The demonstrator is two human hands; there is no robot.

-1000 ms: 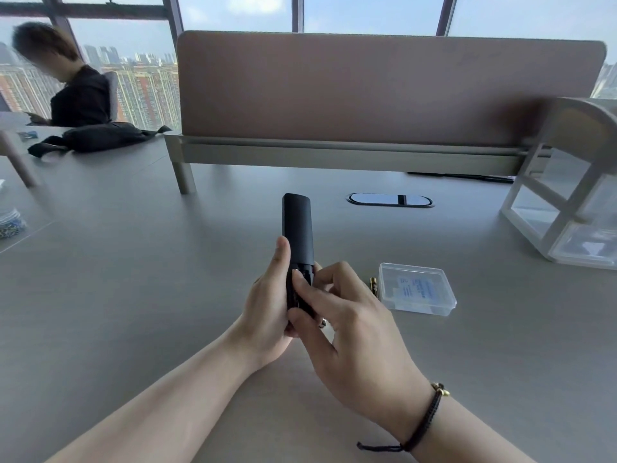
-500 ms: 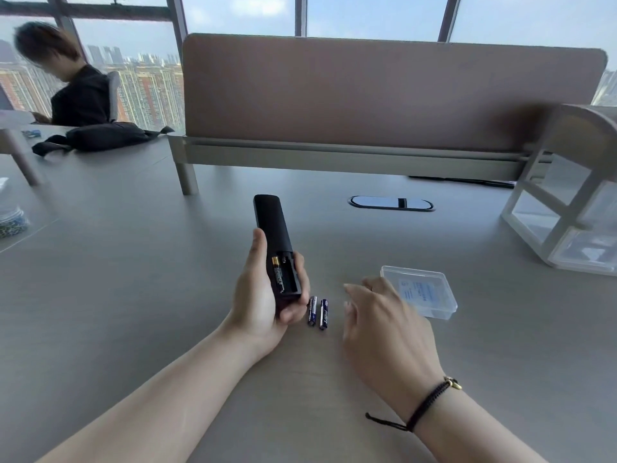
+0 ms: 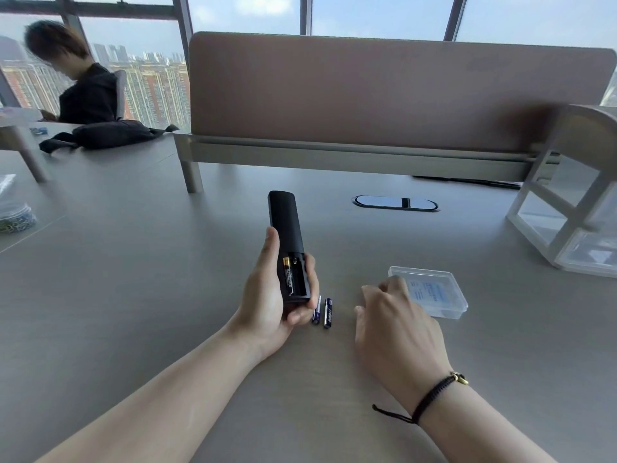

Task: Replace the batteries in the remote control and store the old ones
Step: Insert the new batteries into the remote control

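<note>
My left hand (image 3: 267, 305) grips the black remote control (image 3: 283, 212), back side up, with the battery bay uncovered. A gold-and-black battery (image 3: 289, 275) sits in the bay's left slot; the right slot is bare. Two blue batteries (image 3: 328, 313) lie side by side on the desk, just right of my left fingertips. My right hand (image 3: 397, 322) rests knuckles-up on the desk, fingers curled down beside the clear plastic box (image 3: 444, 295). Whatever is under that palm is hidden.
A brown desk divider (image 3: 384, 95) runs across the back, with an oval cable port (image 3: 395, 203) in front of it. A white shelf unit (image 3: 567, 212) stands at the right. A seated person (image 3: 83, 91) and a black bag (image 3: 110, 133) are far left.
My right hand left the remote and moved right to the desk beside the clear box. The battery bay now shows one battery, and the two blue batteries came into view.
</note>
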